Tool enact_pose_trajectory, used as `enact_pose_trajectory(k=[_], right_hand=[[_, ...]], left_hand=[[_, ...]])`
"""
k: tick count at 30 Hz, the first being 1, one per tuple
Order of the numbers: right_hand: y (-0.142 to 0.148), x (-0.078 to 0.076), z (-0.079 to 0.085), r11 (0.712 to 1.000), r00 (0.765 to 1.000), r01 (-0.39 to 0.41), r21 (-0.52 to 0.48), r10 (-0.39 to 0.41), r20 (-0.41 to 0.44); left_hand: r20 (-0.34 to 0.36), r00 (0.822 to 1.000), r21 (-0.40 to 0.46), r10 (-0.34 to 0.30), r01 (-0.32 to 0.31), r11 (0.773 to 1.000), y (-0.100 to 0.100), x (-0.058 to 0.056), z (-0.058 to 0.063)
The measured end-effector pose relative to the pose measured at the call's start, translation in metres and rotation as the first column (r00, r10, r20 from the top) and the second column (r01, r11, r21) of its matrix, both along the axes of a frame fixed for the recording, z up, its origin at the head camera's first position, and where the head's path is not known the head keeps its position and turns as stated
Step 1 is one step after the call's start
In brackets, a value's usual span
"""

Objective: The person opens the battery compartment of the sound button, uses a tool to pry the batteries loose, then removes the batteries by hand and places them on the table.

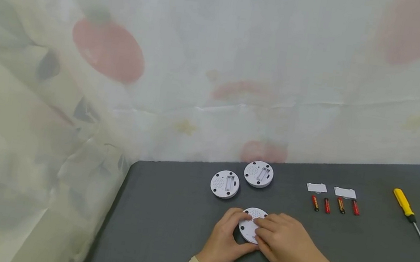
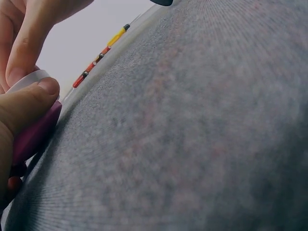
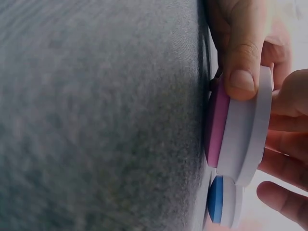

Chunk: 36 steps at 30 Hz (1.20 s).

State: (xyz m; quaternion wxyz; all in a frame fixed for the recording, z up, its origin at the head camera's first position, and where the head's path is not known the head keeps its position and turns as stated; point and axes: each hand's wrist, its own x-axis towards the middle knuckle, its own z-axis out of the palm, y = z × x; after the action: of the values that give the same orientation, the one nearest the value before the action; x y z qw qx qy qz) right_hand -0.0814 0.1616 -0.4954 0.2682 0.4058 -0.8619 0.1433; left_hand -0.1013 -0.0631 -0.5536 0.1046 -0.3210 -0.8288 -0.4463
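A round white device (image 1: 247, 232) lies face down on the grey table, its back showing small holes and dark feet. My left hand (image 1: 223, 240) grips its rim from the left, the thumb (image 2: 39, 91) against the side. From the right, my right hand (image 1: 290, 246) rests bent fingertips on its back and covers part of it. Whether those fingers hold a small part is hidden. Underneath, the device has a purple section (image 3: 217, 125).
Two similar devices (image 1: 224, 184) (image 1: 258, 174) with uncovered battery compartments sit behind. At right lie two white covers (image 1: 317, 188) (image 1: 345, 193), several red-and-black batteries (image 1: 327, 206) and a yellow-handled screwdriver (image 1: 406, 206). A patterned sheet (image 1: 220, 60) hangs behind the table (image 1: 162, 232).
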Motion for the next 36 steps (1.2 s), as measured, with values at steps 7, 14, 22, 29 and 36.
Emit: enact_pose_trajectory(k=[7, 14, 22, 29, 36], right_hand=[[-0.005, 0.002, 0.001, 1.0, 0.998, -0.007, 0.025, 0.008, -0.056], [-0.007, 0.003, 0.0, 1.0, 0.995, -0.009, 0.005, 0.01, -0.095], [-0.009, 0.004, -0.001, 1.0, 0.998, 0.011, -0.024, -0.012, -0.068], [-0.012, 0.009, 0.006, 0.996, 0.996, 0.08, -0.027, -0.078, 0.05], [-0.015, 0.012, 0.01, 0.998, 0.997, 0.067, 0.021, -0.067, 0.029]], left_hand=[[-0.004, 1.0, -0.004, 0.006, -0.006, 1.0, 0.0, 0.0, 0.001], [-0.036, 0.999, -0.006, 0.022, -0.023, 1.0, 0.002, 0.0, -0.001], [-0.03, 0.999, -0.013, 0.043, -0.044, 0.999, 0.002, 0.001, 0.001], [-0.039, 0.997, -0.006, 0.07, -0.07, 0.998, 0.004, 0.002, 0.005], [-0.001, 0.996, -0.02, 0.089, -0.089, 0.996, 0.005, 0.003, 0.005]])
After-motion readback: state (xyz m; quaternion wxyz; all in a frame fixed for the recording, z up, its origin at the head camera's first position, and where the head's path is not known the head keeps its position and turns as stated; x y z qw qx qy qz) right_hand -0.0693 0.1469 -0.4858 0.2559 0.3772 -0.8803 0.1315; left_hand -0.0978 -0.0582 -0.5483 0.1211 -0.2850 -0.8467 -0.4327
